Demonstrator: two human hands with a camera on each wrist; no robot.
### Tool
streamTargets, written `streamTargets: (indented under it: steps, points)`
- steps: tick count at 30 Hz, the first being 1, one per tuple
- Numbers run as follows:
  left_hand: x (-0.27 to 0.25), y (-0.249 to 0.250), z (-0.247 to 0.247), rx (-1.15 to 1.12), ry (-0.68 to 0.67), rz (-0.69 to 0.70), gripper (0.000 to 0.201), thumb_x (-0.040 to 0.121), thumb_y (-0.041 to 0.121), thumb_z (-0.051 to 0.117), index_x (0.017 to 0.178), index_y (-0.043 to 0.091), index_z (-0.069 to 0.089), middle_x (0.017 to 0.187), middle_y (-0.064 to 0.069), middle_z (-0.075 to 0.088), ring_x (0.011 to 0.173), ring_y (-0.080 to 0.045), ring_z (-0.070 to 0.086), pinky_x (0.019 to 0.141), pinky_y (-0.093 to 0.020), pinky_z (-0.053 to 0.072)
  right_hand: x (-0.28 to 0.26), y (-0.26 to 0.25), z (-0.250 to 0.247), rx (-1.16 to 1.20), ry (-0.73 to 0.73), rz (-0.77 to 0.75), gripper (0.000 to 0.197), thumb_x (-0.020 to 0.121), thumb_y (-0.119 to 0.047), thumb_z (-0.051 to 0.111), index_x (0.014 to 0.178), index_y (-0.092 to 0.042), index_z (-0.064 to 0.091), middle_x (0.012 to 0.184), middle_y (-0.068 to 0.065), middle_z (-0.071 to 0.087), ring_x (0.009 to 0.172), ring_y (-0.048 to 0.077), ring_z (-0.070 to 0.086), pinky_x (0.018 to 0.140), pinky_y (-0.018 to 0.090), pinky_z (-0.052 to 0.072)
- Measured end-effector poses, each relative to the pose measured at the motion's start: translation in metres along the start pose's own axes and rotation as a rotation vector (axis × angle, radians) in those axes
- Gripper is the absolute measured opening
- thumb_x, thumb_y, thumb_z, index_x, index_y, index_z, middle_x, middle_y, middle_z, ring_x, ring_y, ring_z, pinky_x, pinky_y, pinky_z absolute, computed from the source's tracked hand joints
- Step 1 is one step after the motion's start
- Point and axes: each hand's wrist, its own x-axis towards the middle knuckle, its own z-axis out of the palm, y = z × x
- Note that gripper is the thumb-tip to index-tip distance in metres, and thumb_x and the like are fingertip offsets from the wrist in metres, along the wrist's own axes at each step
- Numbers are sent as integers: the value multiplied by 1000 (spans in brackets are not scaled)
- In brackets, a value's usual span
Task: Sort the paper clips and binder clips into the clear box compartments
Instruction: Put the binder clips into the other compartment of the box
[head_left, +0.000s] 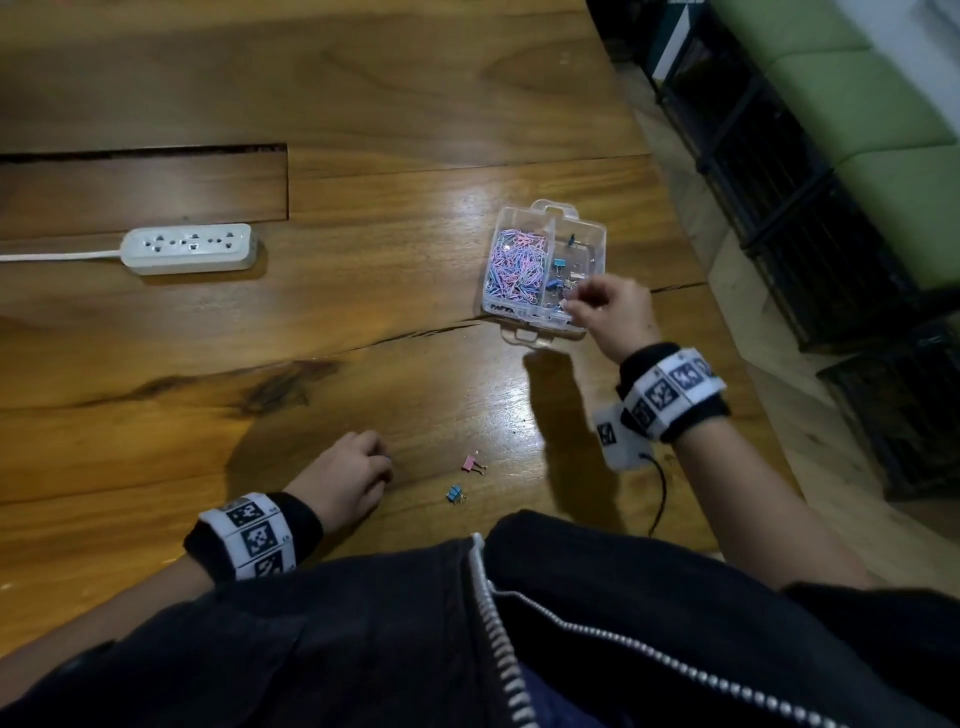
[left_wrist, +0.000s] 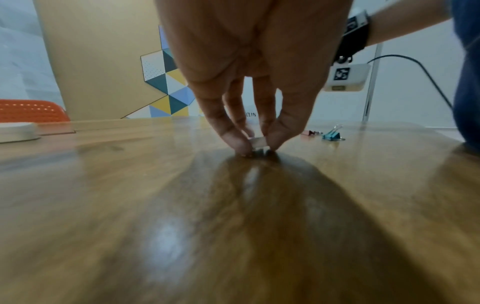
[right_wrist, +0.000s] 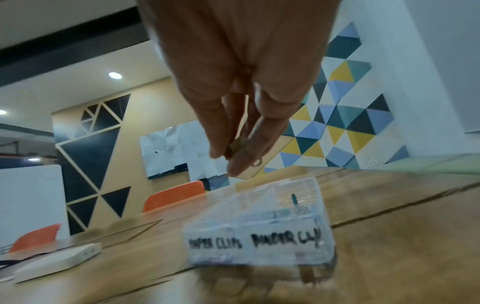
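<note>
The clear box sits on the wooden table at the right. Its left compartment is full of pink and blue paper clips; the right one holds several binder clips. My right hand hovers over the box's near right corner and pinches a small binder clip between thumb and fingers. My left hand is down on the table near me, pinching a pale binder clip against the wood. A pink binder clip and a blue binder clip lie loose to its right.
A white power strip with its cord lies at the left. A recessed panel is set into the tabletop behind it. The table edge runs down the right side, with black crates beyond. Orange chairs stand across the table.
</note>
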Motion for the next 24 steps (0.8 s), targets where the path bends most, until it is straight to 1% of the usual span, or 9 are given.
streamTargets:
  steps: [4,6,7,11,13,16,18,21,24]
  points:
    - [5,8,-8,-58,35,-38,24,87,22,54,105,14,67,117,-2,50,106,-16,49,90,-22,41,28,-1,-2,-86,61,-4,20,89,-11,53,104,-1,61,106,11,64,87,13,55,81,23,50]
    - [8,10,-11,-95,56,-58,23,87,20,55,104,13,67,118,-1,49,108,-15,48,88,-19,38,27,3,4,-135,34,-8,22,90,-12,51,107,-2,61,112,12,64,91,12,56,75,19,47]
    - [9,11,-11,-107,60,-69,22,87,20,55,104,12,67,118,-1,48,108,-14,48,87,-18,37,21,5,9,-181,7,-37,22,90,-13,51,108,-3,60,114,11,63,96,13,56,79,20,46]
    - [10,13,-11,-150,61,-101,21,86,19,56,101,10,68,115,-3,49,106,-15,49,86,-19,40,-33,8,45,-297,-329,-201,40,81,-27,64,119,-18,55,128,6,50,122,21,41,106,43,36]
    - [12,15,-13,-162,57,-105,19,86,18,56,99,9,68,113,-4,49,104,-17,51,85,-19,40,-63,10,63,-387,-542,-262,58,76,-37,68,129,-25,47,136,7,40,126,23,32,109,44,30]
    - [22,22,-22,-182,75,-103,19,86,17,56,99,9,68,112,-3,49,104,-17,51,84,-19,39,-94,19,89,-593,-627,-440,67,73,-51,65,133,-30,44,140,6,38,123,25,32,103,42,33]
    - [34,29,-31,-202,107,-98,19,86,17,57,99,9,68,111,-4,50,102,-16,51,85,-21,40,-105,26,101,-639,-637,-471,57,77,-48,62,129,-27,49,138,8,40,121,27,35,101,44,35]
    - [58,43,-49,-220,166,-74,18,85,15,59,99,8,68,111,-6,50,97,-13,49,82,-20,39,-110,33,106,-617,-604,-490,37,83,-22,61,120,-16,58,129,13,46,116,29,39,97,44,39]
    - [84,61,-66,-252,208,-12,19,83,12,61,99,5,69,112,-8,51,98,-18,53,85,-21,42,-108,39,99,-524,-536,-404,27,88,-15,53,113,-11,63,120,13,51,111,27,40,94,37,39]
